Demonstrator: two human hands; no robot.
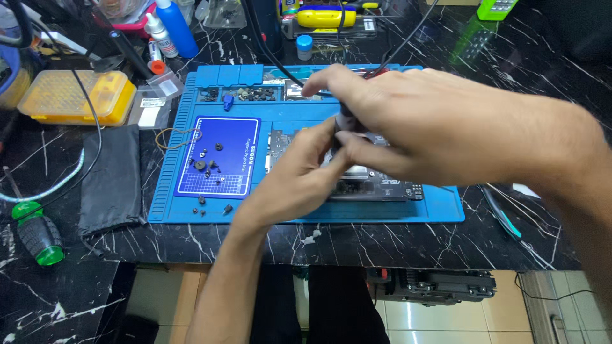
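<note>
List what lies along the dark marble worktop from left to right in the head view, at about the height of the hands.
green-handled screwdriver → dark grey pouch → blue magnetic screw pad → left hand → right hand, its fingers on a dark tool → teal-handled tool.

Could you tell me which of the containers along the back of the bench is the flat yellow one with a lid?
It is the yellow lidded box at the far left, beside the blue mat; the blue bottle and white bottle behind it stand upright.
</note>
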